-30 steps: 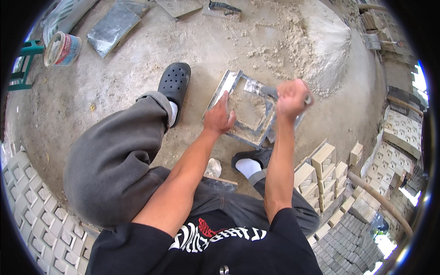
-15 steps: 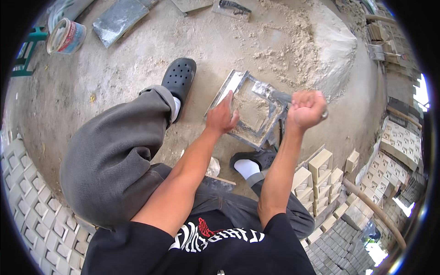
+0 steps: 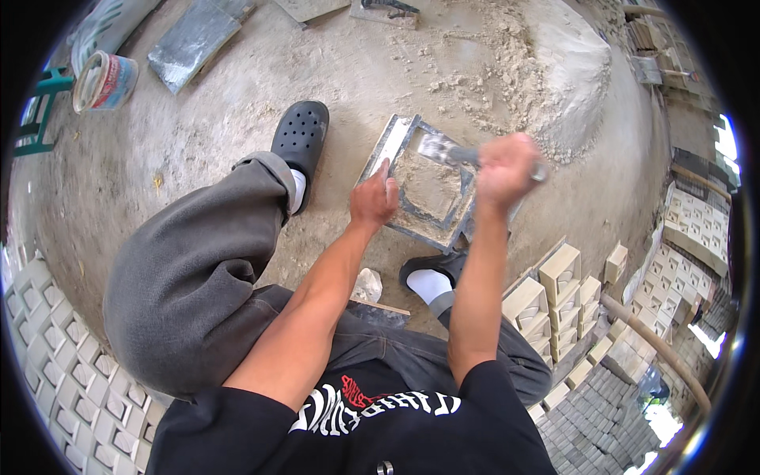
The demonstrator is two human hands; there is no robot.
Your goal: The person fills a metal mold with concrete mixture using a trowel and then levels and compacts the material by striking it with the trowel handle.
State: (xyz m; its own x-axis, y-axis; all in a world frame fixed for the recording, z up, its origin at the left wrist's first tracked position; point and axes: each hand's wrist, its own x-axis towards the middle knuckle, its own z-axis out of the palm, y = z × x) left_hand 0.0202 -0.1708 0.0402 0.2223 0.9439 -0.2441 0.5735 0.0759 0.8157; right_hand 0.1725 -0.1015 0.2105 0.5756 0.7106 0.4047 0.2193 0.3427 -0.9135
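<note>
Head view, my left hand pressed open-fingered on the near-left edge of the square metal mould on the dirt ground, my right hand fisted round a trowel over its far edge, sand pile beyond, cast blocks stacked right.

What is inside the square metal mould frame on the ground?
The mould frame holds pale sandy mix, its surface uneven. The right hand holds a trowel over its far corner; the left hand rests on the near-left rim. Whatever lies under the mix and those hands is hidden.
</note>
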